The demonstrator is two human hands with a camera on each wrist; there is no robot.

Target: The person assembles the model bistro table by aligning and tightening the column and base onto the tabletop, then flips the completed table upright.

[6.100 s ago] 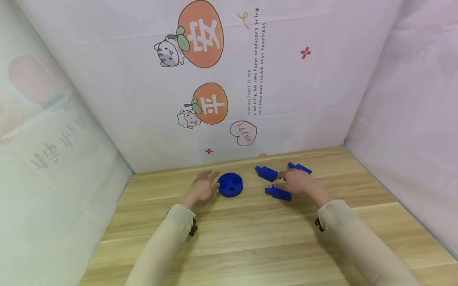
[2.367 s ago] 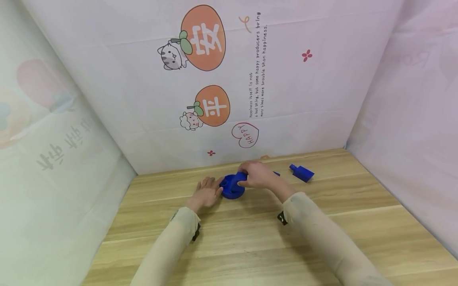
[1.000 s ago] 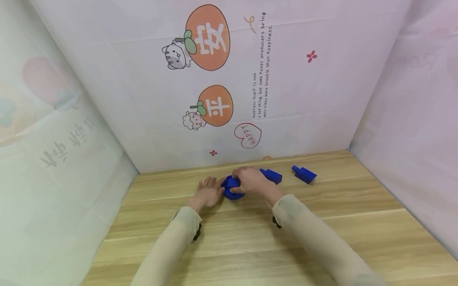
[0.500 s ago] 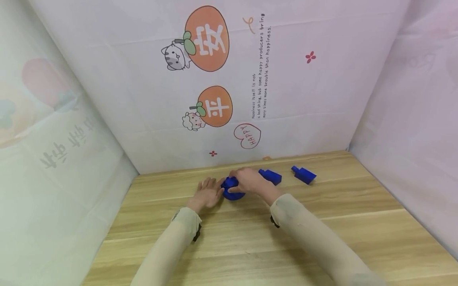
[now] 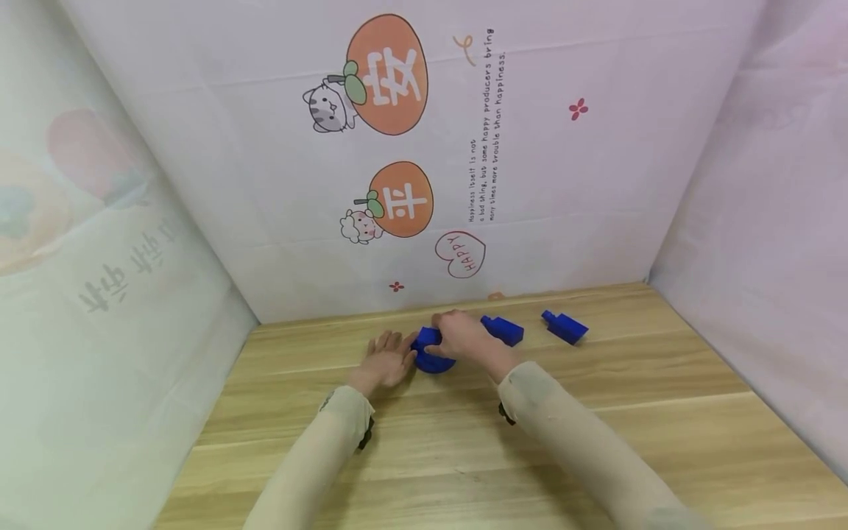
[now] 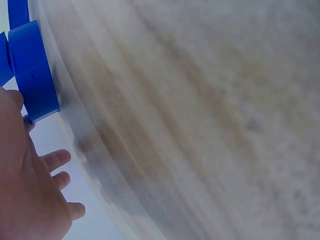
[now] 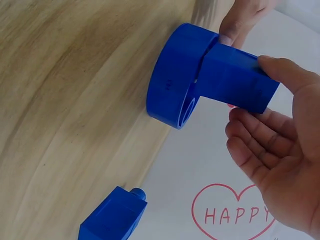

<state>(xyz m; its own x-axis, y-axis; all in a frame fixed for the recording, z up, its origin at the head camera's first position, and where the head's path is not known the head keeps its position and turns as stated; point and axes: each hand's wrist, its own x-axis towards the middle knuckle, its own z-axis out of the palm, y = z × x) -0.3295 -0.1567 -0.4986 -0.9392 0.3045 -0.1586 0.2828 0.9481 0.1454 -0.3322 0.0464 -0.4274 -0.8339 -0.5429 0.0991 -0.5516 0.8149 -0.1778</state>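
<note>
A round blue base (image 5: 435,366) with sockets in its top lies on the table near the back wall. My right hand (image 5: 464,338) pinches a blue angular block (image 7: 239,79) between thumb and fingers. In the right wrist view the block stands on the base, its necked end toward the sockets and hidden there. My left hand (image 5: 386,364) rests on the table with fingers spread. Its thumb side lies against the base's left edge, also seen in the left wrist view, where the base (image 6: 34,70) is at upper left.
Two more blue blocks with round necks lie on their sides to the right, one nearer block (image 5: 503,330) just beyond my right hand and one farther block (image 5: 564,327). A printed cloth wall (image 5: 563,184) rises behind the wooden table (image 5: 450,456).
Earlier my right hand was over the three loose blocks. It has brought the front one left onto the base, and in the last second turned it there. My left hand has stayed beside the base.
</note>
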